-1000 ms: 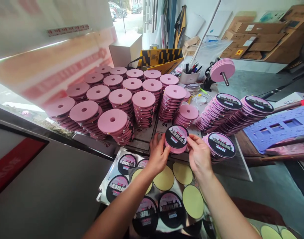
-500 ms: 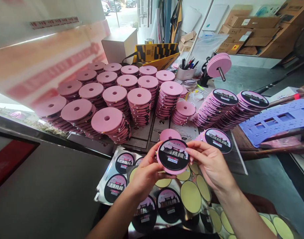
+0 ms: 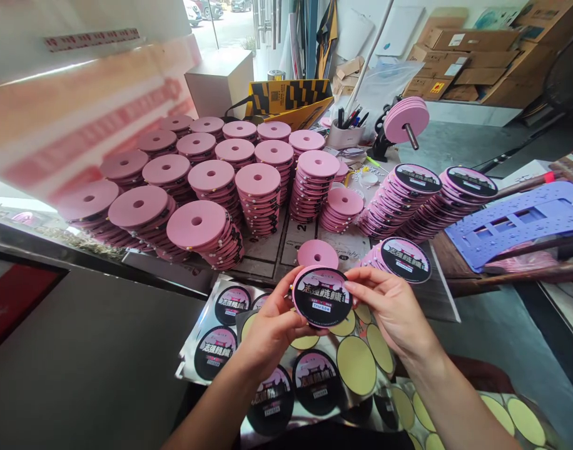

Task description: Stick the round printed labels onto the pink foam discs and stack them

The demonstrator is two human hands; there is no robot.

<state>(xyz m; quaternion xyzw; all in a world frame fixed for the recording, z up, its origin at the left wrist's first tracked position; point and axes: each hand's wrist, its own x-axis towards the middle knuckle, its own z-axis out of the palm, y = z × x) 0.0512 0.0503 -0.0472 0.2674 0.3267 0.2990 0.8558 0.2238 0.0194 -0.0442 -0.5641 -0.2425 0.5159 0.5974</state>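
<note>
Both hands hold one pink round spool point(image 3: 322, 297) with a black label on its top face, just above the sticker sheets. My left hand point(image 3: 270, 330) grips its left rim with curled fingers. My right hand point(image 3: 390, 307) pinches its right rim. Under the hands lie silver sticker sheets point(image 3: 314, 369) with black round labels and several yellow bare circles. A single unlabelled pink spool point(image 3: 317, 254) lies on the table just behind the held one. To the right leans a stack of labelled spools point(image 3: 399, 259).
Many stacks of plain pink spools point(image 3: 197, 187) fill the table's left and middle. Two leaning rows of labelled spools point(image 3: 408, 197) lie at the right, by a purple perforated sheet point(image 3: 521, 222). A pen cup point(image 3: 345, 133), a spool holder point(image 3: 403, 122) and cardboard boxes point(image 3: 469, 62) stand behind.
Both hands lifted the labelled spool off the table and drew it toward me over the sticker sheets, uncovering a plain pink spool behind it. In the last half second it barely moved.
</note>
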